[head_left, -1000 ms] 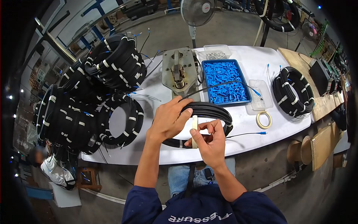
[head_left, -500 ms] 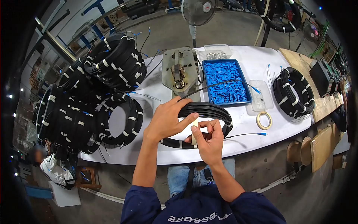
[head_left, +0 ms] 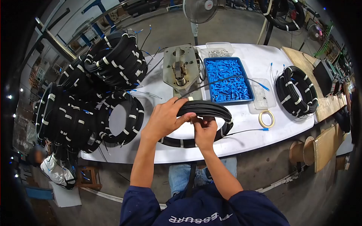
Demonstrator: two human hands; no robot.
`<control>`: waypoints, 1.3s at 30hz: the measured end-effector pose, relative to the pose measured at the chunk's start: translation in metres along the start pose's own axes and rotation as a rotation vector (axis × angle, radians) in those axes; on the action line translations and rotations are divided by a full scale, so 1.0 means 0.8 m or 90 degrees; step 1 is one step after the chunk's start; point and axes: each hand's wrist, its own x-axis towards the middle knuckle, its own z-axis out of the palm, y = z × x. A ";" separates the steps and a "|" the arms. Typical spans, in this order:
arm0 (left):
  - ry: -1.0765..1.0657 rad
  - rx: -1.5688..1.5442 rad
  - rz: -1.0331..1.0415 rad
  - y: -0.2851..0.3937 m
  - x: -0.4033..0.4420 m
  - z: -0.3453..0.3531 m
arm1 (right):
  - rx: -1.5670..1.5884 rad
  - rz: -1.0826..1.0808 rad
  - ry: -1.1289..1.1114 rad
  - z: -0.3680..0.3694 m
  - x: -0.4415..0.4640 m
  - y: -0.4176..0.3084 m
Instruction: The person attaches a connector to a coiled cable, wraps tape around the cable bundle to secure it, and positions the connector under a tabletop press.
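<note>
A black cable coil (head_left: 211,109) is raised at its far side, above the white table (head_left: 151,152). My left hand (head_left: 166,116) is closed round the coil's upper left part, thumb on the near face. Against the coil's inner side is my right hand (head_left: 205,130), its fingers bent under the cables and partly hidden. A pale piece of tape (head_left: 190,98) shows at the coil's top edge, by my left fingertips. From the coil, one cable end with a blue connector (head_left: 265,87) reaches over the blue tray, and another blue connector (head_left: 265,129) points right.
A metal press (head_left: 181,69) stands beyond the coil. Right of it are a blue tray (head_left: 250,98) of blue connectors, clear containers (head_left: 263,98), a tape roll (head_left: 266,119) and a taped coil (head_left: 296,92). Stacked coils (head_left: 117,62) crowd the left. Behind stands a fan (head_left: 200,9).
My right hand has moved up from the coil's open middle to its far side with the tape strip. The coil's far side has risen and tilted, and its loose ends have shifted.
</note>
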 end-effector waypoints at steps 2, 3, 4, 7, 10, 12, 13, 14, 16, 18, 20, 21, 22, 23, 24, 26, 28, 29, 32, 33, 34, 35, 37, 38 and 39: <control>0.019 0.008 0.000 0.001 -0.001 0.000 | 0.021 -0.021 0.003 0.004 0.002 0.010; 0.035 0.011 0.001 0.001 -0.002 0.000 | 0.068 -0.020 0.013 0.007 0.001 0.012; 0.039 0.012 0.000 -0.001 -0.004 0.001 | 0.114 -0.021 0.023 0.009 0.001 0.014; 0.062 0.001 0.012 -0.011 -0.005 0.004 | 0.066 -0.013 -0.042 -0.013 -0.011 0.038; 0.039 -0.031 0.023 -0.007 -0.004 -0.001 | 0.051 -0.080 -0.025 -0.013 -0.006 0.050; 0.041 -0.021 0.031 -0.001 -0.006 -0.002 | 0.088 -0.114 0.016 -0.011 0.006 0.052; 0.046 -0.009 0.040 0.001 -0.006 -0.003 | 0.089 -0.115 0.016 -0.009 0.009 0.052; 0.048 -0.008 0.040 0.002 -0.006 -0.002 | 0.100 -0.109 0.006 -0.007 0.012 0.052; 0.066 -0.036 0.034 0.003 -0.006 -0.001 | 0.179 -0.097 0.013 0.001 0.011 0.045; 0.055 -0.048 0.025 0.005 -0.006 -0.005 | 0.161 -0.102 0.001 0.001 0.013 0.046; 0.038 -0.062 0.010 0.009 -0.008 -0.011 | 0.123 -0.107 -0.042 -0.004 0.013 0.052; 0.019 -0.073 -0.020 0.013 -0.008 -0.015 | 0.122 -0.104 -0.041 -0.005 0.013 0.052; 0.001 -0.083 -0.049 0.015 -0.008 -0.016 | 0.142 -0.105 -0.054 -0.006 0.014 0.053; 0.000 -0.084 -0.049 0.016 -0.007 -0.014 | 0.162 -0.108 -0.068 -0.006 0.016 0.053; 0.009 -0.088 -0.061 0.017 -0.007 -0.013 | 0.187 -0.108 -0.067 -0.003 0.017 0.050; 0.017 -0.091 -0.074 0.017 -0.008 -0.012 | 0.186 -0.110 -0.064 -0.004 0.018 0.051; 0.025 -0.098 -0.064 0.018 -0.008 -0.009 | 0.182 -0.108 -0.059 -0.007 0.018 0.047; 0.023 -0.100 -0.065 0.020 -0.008 -0.012 | 0.157 -0.099 -0.055 -0.009 0.017 0.045; -0.013 -0.129 -0.088 0.025 -0.008 -0.020 | 0.114 -0.096 -0.061 -0.018 0.013 0.045; -0.014 -0.136 -0.082 0.023 -0.009 -0.020 | 0.100 -0.107 -0.076 -0.020 0.012 0.045; -0.013 -0.143 -0.076 0.023 -0.010 -0.020 | 0.117 -0.090 -0.059 -0.019 0.009 0.047; -0.014 -0.144 -0.077 0.025 -0.010 -0.019 | 0.116 -0.090 -0.059 -0.019 0.010 0.047; -0.017 -0.146 -0.105 0.027 -0.010 -0.020 | 0.105 -0.092 -0.055 -0.014 0.011 0.037; -0.015 -0.145 -0.105 0.026 -0.011 -0.021 | 0.110 -0.087 -0.061 -0.013 0.010 0.029; -0.014 -0.169 -0.111 0.025 -0.011 -0.020 | 0.110 -0.089 -0.063 -0.014 0.008 0.027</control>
